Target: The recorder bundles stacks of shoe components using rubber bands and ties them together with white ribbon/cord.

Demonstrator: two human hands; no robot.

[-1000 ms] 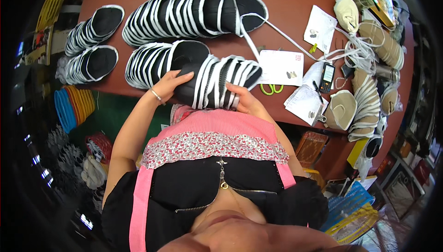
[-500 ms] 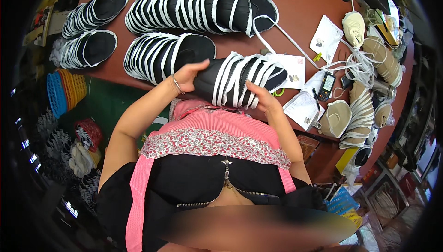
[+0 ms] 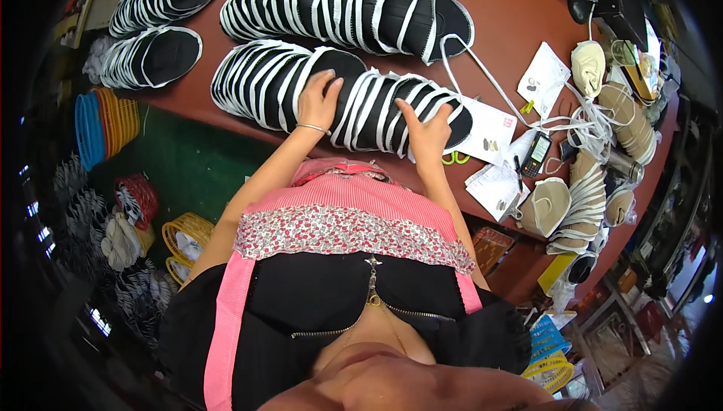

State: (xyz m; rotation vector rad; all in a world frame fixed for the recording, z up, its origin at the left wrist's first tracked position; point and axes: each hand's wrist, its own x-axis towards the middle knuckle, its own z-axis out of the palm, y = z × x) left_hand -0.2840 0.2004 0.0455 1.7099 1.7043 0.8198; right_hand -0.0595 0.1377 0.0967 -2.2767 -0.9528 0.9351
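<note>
In the head view, the nested stack of black, white-edged shoe pieces (image 3: pixel 376 117) lies by the near edge of the table (image 3: pixel 508 4), its left end against the front row (image 3: pixel 260 83); the left hand (image 3: pixel 318 104) touches where they meet, thumb and fingers parted; the right hand (image 3: pixel 429 136) spreads thumb and finger over the stack's right part; some fingers are hidden, so I cannot tell whether either grips; light, even pressure from both sides would probably best spare the white edging from folding; I count one handled stack, one front row, one longer back row (image 3: pixel 331 6), two shorter stacks (image 3: pixel 158 57) at left, one handheld device (image 3: pixel 536 153), one pair of green-handled scissors (image 3: pixel 455 158); single pieces overlap too closely to count.
</note>
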